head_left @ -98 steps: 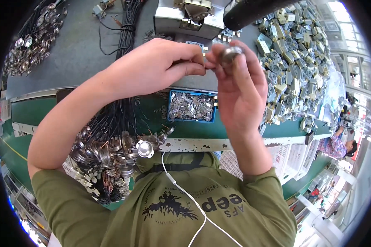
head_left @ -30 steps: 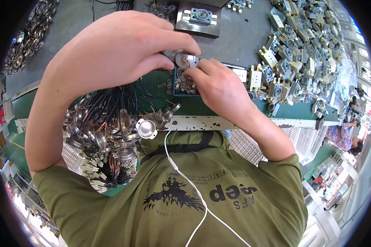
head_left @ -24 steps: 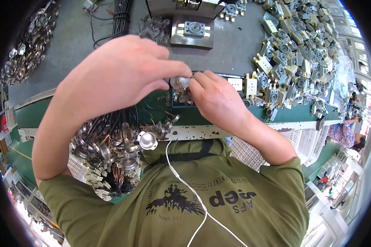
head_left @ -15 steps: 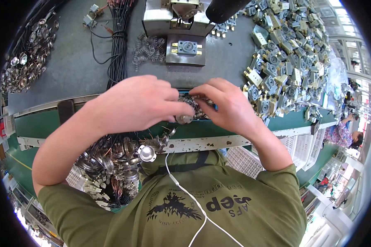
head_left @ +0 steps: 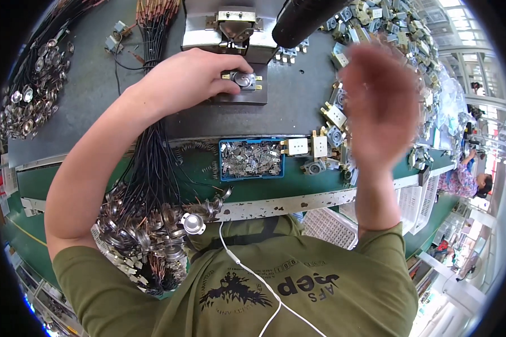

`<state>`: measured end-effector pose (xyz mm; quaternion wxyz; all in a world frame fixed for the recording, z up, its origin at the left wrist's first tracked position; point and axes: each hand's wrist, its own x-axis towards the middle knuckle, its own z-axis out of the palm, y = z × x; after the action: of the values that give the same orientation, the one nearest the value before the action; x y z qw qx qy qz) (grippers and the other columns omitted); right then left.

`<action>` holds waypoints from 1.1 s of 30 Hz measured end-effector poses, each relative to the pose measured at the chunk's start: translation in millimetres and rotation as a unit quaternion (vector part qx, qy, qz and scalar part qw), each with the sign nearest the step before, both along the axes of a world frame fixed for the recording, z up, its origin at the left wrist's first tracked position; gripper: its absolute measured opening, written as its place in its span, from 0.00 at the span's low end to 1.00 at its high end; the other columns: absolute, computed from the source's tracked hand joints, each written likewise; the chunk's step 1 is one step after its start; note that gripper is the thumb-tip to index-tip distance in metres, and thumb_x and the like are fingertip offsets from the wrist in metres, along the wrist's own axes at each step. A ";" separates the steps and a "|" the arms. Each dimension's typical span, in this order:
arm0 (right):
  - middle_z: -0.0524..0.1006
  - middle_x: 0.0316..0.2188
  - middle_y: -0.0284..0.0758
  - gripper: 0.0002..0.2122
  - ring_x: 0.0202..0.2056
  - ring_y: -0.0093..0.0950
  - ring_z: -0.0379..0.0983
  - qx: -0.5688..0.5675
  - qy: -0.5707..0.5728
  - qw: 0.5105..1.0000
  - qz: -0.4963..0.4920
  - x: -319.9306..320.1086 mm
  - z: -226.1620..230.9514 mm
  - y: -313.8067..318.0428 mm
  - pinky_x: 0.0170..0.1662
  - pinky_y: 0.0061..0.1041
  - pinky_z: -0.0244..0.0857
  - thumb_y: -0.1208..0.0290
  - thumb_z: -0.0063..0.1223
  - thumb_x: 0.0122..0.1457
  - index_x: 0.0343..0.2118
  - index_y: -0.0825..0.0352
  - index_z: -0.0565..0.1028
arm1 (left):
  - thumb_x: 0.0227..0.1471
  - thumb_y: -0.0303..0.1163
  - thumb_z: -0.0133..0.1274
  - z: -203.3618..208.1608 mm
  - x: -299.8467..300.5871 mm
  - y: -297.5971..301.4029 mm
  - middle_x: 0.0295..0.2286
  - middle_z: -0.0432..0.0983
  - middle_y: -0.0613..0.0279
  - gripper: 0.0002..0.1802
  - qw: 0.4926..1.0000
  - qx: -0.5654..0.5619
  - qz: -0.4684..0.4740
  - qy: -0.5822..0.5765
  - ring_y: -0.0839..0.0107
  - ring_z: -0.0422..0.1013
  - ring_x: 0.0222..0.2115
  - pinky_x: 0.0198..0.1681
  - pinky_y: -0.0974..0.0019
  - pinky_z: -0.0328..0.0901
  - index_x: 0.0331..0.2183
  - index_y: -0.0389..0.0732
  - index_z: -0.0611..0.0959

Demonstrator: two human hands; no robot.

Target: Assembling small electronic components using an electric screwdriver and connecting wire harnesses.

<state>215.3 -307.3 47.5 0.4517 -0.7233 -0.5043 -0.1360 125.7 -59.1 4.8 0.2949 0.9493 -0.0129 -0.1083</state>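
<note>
My left hand reaches forward over a steel block. Its thumb and index finger close around a round metal cap, which sits on a grey switch body with brass tabs. My right hand, smeared by motion, hovers over the right-hand pile of grey switches; its fingers cannot be made out. In front of me, a blue tray holds many small metal pieces.
Behind the block stands a metal press, with a black cylinder to its right. Black wires run under my left forearm to metal caps at the edge. More caps lie far left; white baskets stand below the bench.
My left hand has gone from the blue tray forward to the steel block with the round cap. My right hand has left the tray and swung right, over the switches.
</note>
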 end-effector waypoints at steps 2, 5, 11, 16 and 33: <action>0.81 0.43 0.46 0.08 0.38 0.30 0.79 0.256 0.063 0.963 0.052 30.0 21.3 24.6 0.44 0.27 0.73 0.80 0.55 0.64 0.44 0.76 0.73 | 0.58 0.42 0.59 -1.4 2.0 -1.3 0.33 0.83 0.55 0.19 1.000 0.002 0.004 0.016 0.53 0.79 0.36 0.42 0.53 0.71 0.52 0.55 0.82; 0.80 0.41 0.38 0.26 0.38 0.22 0.77 0.313 0.187 0.924 0.112 32.6 38.2 85.4 0.39 0.21 0.70 0.62 0.66 0.61 0.55 0.70 0.68 | 0.59 0.41 0.58 -9.8 4.1 2.6 0.33 0.83 0.54 0.18 1.000 -0.006 -0.022 -0.018 0.53 0.78 0.36 0.41 0.53 0.71 0.52 0.55 0.82; 0.80 0.26 0.33 0.11 0.26 0.19 0.77 0.160 0.224 0.960 0.046 28.4 50.6 99.4 0.30 0.18 0.69 0.70 0.68 0.58 0.36 0.69 0.76 | 0.60 0.43 0.56 -16.0 -0.3 2.3 0.32 0.83 0.55 0.19 0.995 0.048 -0.041 -0.075 0.52 0.79 0.36 0.40 0.52 0.72 0.53 0.57 0.81; 0.79 0.24 0.32 0.10 0.23 0.19 0.75 0.253 0.229 0.935 0.098 17.0 53.9 106.7 0.27 0.17 0.67 0.71 0.68 0.58 0.35 0.68 0.76 | 0.62 0.43 0.53 -18.8 -4.4 0.8 0.32 0.83 0.54 0.19 0.993 0.073 -0.046 -0.082 0.52 0.79 0.37 0.39 0.51 0.72 0.54 0.56 0.79; 0.77 0.24 0.30 0.09 0.20 0.18 0.73 0.296 0.257 0.919 0.044 11.3 36.6 133.6 0.23 0.18 0.66 0.79 0.66 0.59 0.35 0.67 0.74 | 0.61 0.40 0.55 -15.7 -4.2 -0.7 0.33 0.83 0.55 0.19 0.997 0.039 -0.023 -0.055 0.53 0.79 0.38 0.41 0.51 0.72 0.54 0.56 0.80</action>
<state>226.6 -173.7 84.0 0.7650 -0.5435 -0.3388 -0.0681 121.5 -59.8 -10.9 0.2538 0.9640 -0.0468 -0.0632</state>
